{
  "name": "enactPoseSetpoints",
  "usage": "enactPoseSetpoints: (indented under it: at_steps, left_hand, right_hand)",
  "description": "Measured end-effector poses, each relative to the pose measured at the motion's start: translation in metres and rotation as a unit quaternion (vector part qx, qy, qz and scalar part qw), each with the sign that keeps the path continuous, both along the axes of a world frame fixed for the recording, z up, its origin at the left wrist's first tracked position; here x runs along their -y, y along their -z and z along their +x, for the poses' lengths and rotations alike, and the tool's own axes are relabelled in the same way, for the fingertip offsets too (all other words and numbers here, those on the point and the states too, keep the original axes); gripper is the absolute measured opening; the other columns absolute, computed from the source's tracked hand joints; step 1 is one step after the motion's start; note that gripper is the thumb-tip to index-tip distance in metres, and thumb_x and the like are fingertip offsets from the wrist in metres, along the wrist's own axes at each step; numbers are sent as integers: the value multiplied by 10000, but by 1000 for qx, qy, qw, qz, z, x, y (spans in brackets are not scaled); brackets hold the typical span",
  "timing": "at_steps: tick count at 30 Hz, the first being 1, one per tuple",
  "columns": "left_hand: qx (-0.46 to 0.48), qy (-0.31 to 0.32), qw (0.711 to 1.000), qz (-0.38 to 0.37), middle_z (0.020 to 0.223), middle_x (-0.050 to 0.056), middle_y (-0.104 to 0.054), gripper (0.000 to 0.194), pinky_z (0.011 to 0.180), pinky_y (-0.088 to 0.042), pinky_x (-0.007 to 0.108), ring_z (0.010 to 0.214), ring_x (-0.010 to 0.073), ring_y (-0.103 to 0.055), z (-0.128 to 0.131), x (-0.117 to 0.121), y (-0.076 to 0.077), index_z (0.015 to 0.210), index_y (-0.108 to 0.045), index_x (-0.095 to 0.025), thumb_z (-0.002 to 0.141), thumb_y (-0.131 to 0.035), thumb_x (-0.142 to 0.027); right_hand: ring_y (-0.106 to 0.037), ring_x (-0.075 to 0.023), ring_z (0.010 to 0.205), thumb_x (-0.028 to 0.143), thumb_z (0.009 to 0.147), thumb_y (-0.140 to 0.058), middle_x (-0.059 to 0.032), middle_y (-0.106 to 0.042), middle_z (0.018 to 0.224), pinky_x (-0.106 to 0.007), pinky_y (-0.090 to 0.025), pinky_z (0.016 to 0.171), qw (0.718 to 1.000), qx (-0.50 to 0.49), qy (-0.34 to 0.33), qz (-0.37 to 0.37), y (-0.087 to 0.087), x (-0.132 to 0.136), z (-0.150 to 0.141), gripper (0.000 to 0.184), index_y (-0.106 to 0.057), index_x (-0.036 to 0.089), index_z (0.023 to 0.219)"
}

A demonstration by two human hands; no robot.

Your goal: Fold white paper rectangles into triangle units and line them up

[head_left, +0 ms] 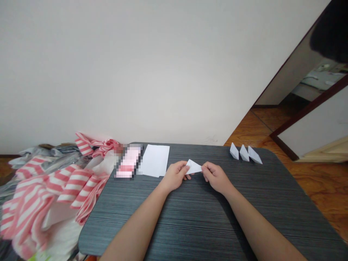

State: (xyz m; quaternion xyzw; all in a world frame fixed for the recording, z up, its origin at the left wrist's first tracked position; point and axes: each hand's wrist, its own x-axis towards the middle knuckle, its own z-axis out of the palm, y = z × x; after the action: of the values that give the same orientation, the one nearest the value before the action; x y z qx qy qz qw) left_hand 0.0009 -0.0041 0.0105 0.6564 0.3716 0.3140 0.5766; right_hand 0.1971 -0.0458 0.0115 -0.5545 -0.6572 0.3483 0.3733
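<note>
A small piece of folded white paper (193,167) with a pointed top is held between my two hands above the dark table. My left hand (176,175) is closed on its left side, the thumb lying on the front and fingers behind. At the paper's right corner, my right hand (214,175) pinches with thumb and fingertips. To the left lies a stack of white paper sheets (155,160). Several folded paper boats (244,153) stand in a row at the table's far right.
The dark wood-grain table (187,221) stands against a pale wall (163,72). A blurred-out pink rectangular object (128,161) lies left of the sheets. Red-and-white striped cloth (35,195) is heaped beside the table. Wooden floor (315,177) and a doorway show at right.
</note>
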Motion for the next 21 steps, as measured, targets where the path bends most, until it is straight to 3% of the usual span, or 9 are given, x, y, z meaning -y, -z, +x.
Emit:
enactPoseSetpoints:
  at_steps: [5,9,13,17,21]
  left_hand:
    - [10,20,1000,-8,825,77,-662,366,519,-428,214,608,123,-601,0,1,-3,1029,-558,-134,888,-361,-408]
    - [17,-11,1000,-10,728,40,-628,387,514,-417,213,583,116,-558,0,1,-3,1163,-500,-158,875,-397,-395]
    - [8,-38,999,38,835,28,-590,397,541,-413,206,615,95,-511,1,2,-3,1201,-494,-207,825,-504,-337]
    - [-30,-23,998,57,878,43,-593,348,567,-417,223,619,101,-493,1,3,-4,1145,-561,-205,822,-501,-322]
    - [-49,-25,995,83,835,34,-589,365,599,-412,234,648,114,-497,0,3,-6,1170,-548,-202,829,-492,-319]
  right_hand:
    - [-455,-106,462,291,878,-421,40,-496,497,-221,-359,499,1000,6,0,0,0,-1,0,232,-510,180,695]
    - [-449,-104,454,281,872,-426,42,-490,480,-222,-357,500,1000,14,4,-5,0,-1,0,259,-477,185,637]
    - [-441,-101,439,285,870,-434,43,-481,458,-226,-357,502,1000,15,-3,-14,-1,0,0,285,-465,185,605]
    - [-473,-102,462,319,890,-412,35,-511,506,-231,-376,519,998,-51,-2,-28,1,-1,-1,257,-513,181,699]
    - [-498,-105,501,310,862,-481,33,-536,588,-226,-380,507,988,-143,-38,-38,4,0,-5,145,-515,180,917]
